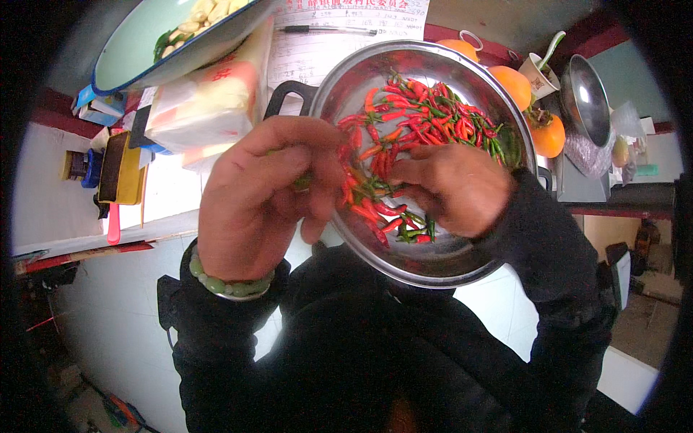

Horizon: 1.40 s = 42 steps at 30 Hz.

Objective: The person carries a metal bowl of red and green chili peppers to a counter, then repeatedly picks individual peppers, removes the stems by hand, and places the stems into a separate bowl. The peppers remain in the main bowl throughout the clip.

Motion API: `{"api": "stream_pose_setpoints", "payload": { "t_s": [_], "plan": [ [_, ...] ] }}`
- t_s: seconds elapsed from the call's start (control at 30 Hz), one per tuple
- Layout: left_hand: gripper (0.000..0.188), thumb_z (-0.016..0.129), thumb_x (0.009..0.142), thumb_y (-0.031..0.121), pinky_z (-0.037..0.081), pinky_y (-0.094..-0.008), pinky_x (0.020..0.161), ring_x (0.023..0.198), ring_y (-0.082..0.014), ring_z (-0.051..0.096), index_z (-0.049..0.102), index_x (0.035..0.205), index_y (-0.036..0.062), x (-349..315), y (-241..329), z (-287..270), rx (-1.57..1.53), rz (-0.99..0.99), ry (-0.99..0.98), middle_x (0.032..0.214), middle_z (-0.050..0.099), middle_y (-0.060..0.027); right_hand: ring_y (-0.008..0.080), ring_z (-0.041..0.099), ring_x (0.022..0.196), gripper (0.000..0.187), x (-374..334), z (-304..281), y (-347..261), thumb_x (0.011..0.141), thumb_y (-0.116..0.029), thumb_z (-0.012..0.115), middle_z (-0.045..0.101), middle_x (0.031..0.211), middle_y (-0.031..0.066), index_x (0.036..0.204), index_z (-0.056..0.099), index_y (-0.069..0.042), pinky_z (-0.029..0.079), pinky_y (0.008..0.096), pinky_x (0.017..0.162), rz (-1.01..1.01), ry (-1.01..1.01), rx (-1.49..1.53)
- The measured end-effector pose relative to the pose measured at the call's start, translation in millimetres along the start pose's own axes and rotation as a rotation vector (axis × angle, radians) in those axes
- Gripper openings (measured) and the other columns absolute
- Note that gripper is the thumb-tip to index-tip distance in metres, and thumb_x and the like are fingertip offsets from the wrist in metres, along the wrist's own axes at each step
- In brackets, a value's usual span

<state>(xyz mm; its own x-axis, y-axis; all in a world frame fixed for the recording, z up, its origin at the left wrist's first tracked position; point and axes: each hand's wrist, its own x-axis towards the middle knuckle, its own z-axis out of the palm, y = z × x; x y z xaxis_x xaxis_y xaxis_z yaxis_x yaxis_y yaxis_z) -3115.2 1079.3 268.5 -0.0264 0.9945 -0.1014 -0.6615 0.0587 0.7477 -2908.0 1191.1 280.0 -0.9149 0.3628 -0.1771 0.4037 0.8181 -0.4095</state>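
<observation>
Some pale cloves (209,13), garlic I'd guess, sit in a blue-rimmed enamel basin (133,54) beyond the left hand (249,195), next to a crinkly stack of plastic bags (206,108). That hand's half curled in mid-air by the left rim of a shiny, round stainless-steel pot (345,85), smooth green beads (234,289) at its wrist. Something greenish blurs between its fingers, but I can't tell what, or how firmly it's held. The pot's near side pokes past the table (162,203) edge, probably so the glossy, skinny red and green chillies (433,119) sit right under both hands. The right hand (458,187) is loosely bunched, fingertips down among them; can't tell if it's pinching one. Past it: plump orange persimmons (546,137) and a polished metal bowl (588,101), seemingly propped on edge to save space.
</observation>
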Motion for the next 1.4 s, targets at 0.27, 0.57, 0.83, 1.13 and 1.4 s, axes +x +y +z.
{"api": "stream_pose_setpoints", "payload": {
  "t_s": [0.27,0.57,0.83,1.13,1.4],
  "plan": [
    [0.024,0.048,0.088,0.011,0.040,-0.0228,0.044,0.055,-0.0128,0.053,0.056,0.106,-0.0030,-4,1,-4,0.000,-0.031,-0.012,0.081,0.061,-0.0100,0.0338,0.061,0.078,0.033,-3,-19,12,0.071,-0.003,0.061,0.061,0.087,0.0153,0.103,0.059,-0.007,0.049,0.0420,0.067,0.362,0.083,-0.424],
    [0.023,0.047,0.088,0.010,0.039,-0.0225,0.045,0.056,-0.0126,0.052,0.056,0.105,-0.0020,-2,-3,-5,0.010,-0.045,0.012,0.079,0.060,-0.0089,0.0354,0.060,0.079,0.024,31,17,-1,0.071,-0.009,0.061,0.059,0.084,0.0163,0.094,0.060,-0.003,0.048,0.0451,0.068,0.107,-0.019,-0.110],
    [0.022,0.048,0.087,0.010,0.040,-0.0221,0.047,0.057,-0.0118,0.052,0.056,0.104,-0.0015,-6,0,-8,0.011,-0.047,-0.009,0.080,0.060,-0.0085,0.0320,0.058,0.063,0.017,10,-8,6,0.068,-0.004,0.057,0.054,0.066,0.0169,0.086,0.058,-0.003,0.047,0.0384,0.058,0.204,0.066,0.042],
    [0.023,0.049,0.087,0.011,0.041,-0.0225,0.049,0.059,-0.0122,0.054,0.056,0.105,-0.0013,-3,1,-2,0.055,-0.084,-0.022,0.081,0.060,-0.0091,0.0044,0.046,0.069,0.026,-20,-33,23,0.080,0.002,0.051,0.054,0.082,-0.0028,0.105,0.059,0.000,0.037,0.0191,0.063,0.437,0.171,0.900],
    [0.018,0.051,0.086,0.007,0.046,-0.0226,0.051,0.060,-0.0118,0.056,0.057,0.100,-0.0004,12,-8,14,0.088,-0.075,-0.126,0.084,0.060,-0.0090,0.0006,0.035,0.051,0.026,-22,-28,26,0.081,0.002,0.060,0.057,0.090,0.0013,0.105,0.053,-0.005,0.022,0.0160,0.042,0.250,0.221,1.320]
  ]
}}
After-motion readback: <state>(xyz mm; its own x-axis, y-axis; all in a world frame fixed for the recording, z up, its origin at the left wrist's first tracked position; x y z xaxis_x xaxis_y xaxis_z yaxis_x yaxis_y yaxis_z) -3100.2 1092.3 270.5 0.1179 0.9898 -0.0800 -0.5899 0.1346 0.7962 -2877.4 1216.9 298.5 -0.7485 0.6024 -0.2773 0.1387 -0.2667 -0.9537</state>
